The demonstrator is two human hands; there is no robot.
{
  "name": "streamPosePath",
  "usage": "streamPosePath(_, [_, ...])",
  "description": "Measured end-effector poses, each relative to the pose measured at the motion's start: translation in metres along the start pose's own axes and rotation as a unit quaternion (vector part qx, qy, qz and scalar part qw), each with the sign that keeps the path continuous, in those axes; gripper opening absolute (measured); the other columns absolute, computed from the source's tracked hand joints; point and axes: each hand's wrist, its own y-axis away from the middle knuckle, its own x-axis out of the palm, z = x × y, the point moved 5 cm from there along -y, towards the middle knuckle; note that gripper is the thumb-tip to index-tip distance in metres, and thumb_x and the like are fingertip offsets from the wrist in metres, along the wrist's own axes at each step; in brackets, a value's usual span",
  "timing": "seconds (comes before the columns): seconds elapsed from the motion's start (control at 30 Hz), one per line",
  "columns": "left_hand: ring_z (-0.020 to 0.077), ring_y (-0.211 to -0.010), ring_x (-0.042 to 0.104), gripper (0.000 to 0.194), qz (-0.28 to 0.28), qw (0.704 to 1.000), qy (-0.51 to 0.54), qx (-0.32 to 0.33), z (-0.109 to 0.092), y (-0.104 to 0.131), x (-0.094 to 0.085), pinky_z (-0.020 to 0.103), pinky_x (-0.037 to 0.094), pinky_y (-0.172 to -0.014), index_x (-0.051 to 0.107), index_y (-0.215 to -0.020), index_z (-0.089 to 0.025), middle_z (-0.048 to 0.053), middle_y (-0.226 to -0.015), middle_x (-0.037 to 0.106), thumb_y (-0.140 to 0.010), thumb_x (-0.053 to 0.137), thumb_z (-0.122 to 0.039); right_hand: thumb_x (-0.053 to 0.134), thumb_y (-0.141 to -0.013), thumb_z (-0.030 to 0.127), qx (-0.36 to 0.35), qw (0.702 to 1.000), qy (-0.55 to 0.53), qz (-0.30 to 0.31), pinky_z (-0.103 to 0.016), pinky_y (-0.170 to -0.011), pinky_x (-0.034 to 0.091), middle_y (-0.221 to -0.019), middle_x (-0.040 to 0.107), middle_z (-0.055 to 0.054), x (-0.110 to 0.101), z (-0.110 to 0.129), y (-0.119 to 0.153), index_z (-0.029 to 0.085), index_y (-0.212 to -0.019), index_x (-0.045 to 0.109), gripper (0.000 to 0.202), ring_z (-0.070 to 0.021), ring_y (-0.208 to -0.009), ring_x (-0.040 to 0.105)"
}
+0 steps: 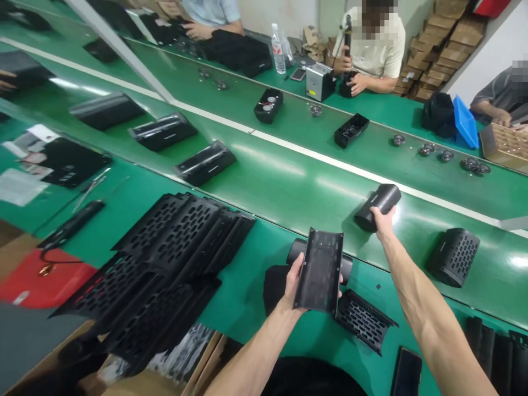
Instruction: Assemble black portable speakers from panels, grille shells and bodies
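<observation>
My left hand (293, 280) is closed round a curved black plastic speaker cover (319, 269), its hollow inner side facing me. Out over the green belt, my right hand (383, 218) grips a black speaker housing (381, 201); whether it rests on the belt I cannot tell. Below the held cover, a perforated black grille (365, 322) lies on the bench. Behind the cover, partly hidden, is a dark cylindrical body (296, 252). Another speaker housing with a perforated side (454, 257) stands on the belt right of my right hand.
Stacked black grilles (177, 236) cover the bench at left, near a screwdriver-like tool (74, 223) and a red bag (45, 280). Several housings (206, 162) sit on the belt. A phone (406, 371) lies at front right. Across the belt, a person (379, 49) handles a tool.
</observation>
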Motion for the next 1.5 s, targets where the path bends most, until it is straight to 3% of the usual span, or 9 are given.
streamPosePath(0.1, [0.0349, -0.089, 0.074, 0.086, 0.004, 1.0, -0.001, -0.007, 0.003, 0.001, 0.002, 0.044, 0.054, -0.079, 0.06, -0.134, -0.006, 0.022, -0.111, 0.074, -0.09, 0.042, -0.078, 0.063, -0.07, 0.051, 0.019, 0.996, -0.084, 0.039, -0.043, -0.083, 0.06, -0.096, 0.07, -0.005, -0.038, 0.011, 0.035, 0.02, -0.133, 0.053, 0.071, -0.0251, -0.085, 0.069])
streamPosePath(0.2, [0.0344, -0.088, 0.074, 0.086, 0.013, 1.0, 0.003, -0.007, 0.008, 0.0, 0.007, 0.044, 0.053, -0.082, 0.062, -0.131, -0.004, 0.022, -0.109, 0.075, -0.089, 0.046, -0.078, 0.068, -0.073, 0.049, 0.049, 0.967, -0.24, 0.077, -0.046, -0.089, 0.058, -0.099, 0.074, -0.004, -0.092, 0.009, 0.093, 0.026, -0.121, 0.064, 0.054, -0.0272, -0.093, 0.07])
streamPosePath(0.33, [0.0372, -0.101, 0.072, 0.081, 0.029, 1.0, -0.008, 0.002, 0.023, -0.007, 0.012, 0.048, 0.052, -0.092, 0.066, -0.128, -0.007, 0.021, -0.116, 0.074, -0.085, 0.058, -0.075, 0.07, -0.075, 0.065, 0.109, 0.967, -0.227, 0.044, -0.05, -0.087, 0.058, -0.114, 0.075, -0.013, -0.158, 0.007, 0.177, 0.025, -0.134, 0.064, 0.071, -0.0346, -0.1, 0.071])
streamPosePath(0.47, [0.0393, -0.113, 0.068, 0.074, 0.038, 0.999, -0.039, 0.004, 0.047, -0.012, 0.011, 0.048, 0.05, -0.098, 0.069, -0.126, -0.009, 0.02, -0.122, 0.073, -0.08, 0.072, -0.067, 0.078, -0.072, 0.062, 0.043, 0.982, -0.106, 0.149, -0.051, -0.092, 0.057, -0.144, 0.063, -0.013, -0.173, 0.044, 0.243, 0.032, -0.16, 0.037, 0.101, -0.0391, -0.116, 0.068])
streamPosePath(0.63, [0.0345, -0.114, 0.069, 0.062, 0.054, 0.997, -0.049, 0.003, 0.078, -0.011, 0.015, 0.046, 0.048, -0.103, 0.071, -0.125, -0.014, 0.015, -0.117, 0.076, -0.079, 0.08, -0.054, 0.077, -0.077, 0.062, -0.042, 0.981, 0.066, 0.177, -0.055, -0.107, 0.049, -0.148, 0.058, -0.014, -0.169, 0.079, 0.295, 0.032, -0.165, 0.021, 0.109, -0.039, -0.126, 0.063])
streamPosePath(0.73, [0.0337, -0.117, 0.067, 0.064, 0.077, 0.994, -0.062, 0.035, 0.084, -0.008, 0.023, 0.045, 0.048, -0.105, 0.069, -0.129, -0.015, 0.015, -0.123, 0.075, -0.078, 0.083, -0.05, 0.072, -0.079, 0.065, -0.09, 0.971, 0.144, 0.17, -0.056, -0.115, 0.041, -0.154, 0.053, -0.013, -0.164, 0.082, 0.308, 0.03, -0.165, 0.021, 0.106, -0.0391, -0.136, 0.056])
streamPosePath(1.1, [0.0298, -0.106, 0.071, 0.074, 0.114, 0.989, -0.071, 0.055, 0.086, -0.004, 0.031, 0.036, 0.053, -0.092, 0.067, -0.131, -0.016, 0.014, -0.118, 0.075, -0.068, 0.091, -0.047, 0.07, -0.082, 0.058, -0.143, 0.935, 0.259, 0.197, -0.055, -0.111, 0.046, -0.158, 0.049, -0.013, -0.154, 0.069, 0.306, 0.029, -0.167, 0.013, 0.107, -0.0394, -0.138, 0.054])
streamPosePath(1.27, [0.0291, -0.103, 0.072, 0.076, 0.121, 0.988, -0.078, 0.056, 0.087, -0.005, 0.035, 0.035, 0.053, -0.09, 0.067, -0.132, -0.016, 0.015, -0.115, 0.076, -0.068, 0.091, -0.048, 0.068, -0.085, 0.056, -0.14, 0.933, 0.258, 0.208, -0.056, -0.114, 0.043, -0.162, 0.042, -0.012, -0.155, 0.063, 0.305, 0.029, -0.167, 0.011, 0.104, -0.0375, -0.143, 0.049])
streamPosePath(1.5, [0.0296, -0.103, 0.071, 0.07, 0.078, 0.989, -0.107, 0.063, 0.088, -0.01, 0.045, 0.034, 0.054, -0.083, 0.067, -0.127, -0.018, 0.012, -0.113, 0.076, -0.068, 0.091, -0.048, 0.07, -0.083, 0.062, -0.094, 0.934, 0.193, 0.284, -0.058, -0.117, 0.038, -0.164, 0.04, -0.015, -0.163, 0.072, 0.286, 0.026, -0.167, 0.014, 0.107, -0.0377, -0.146, 0.044])
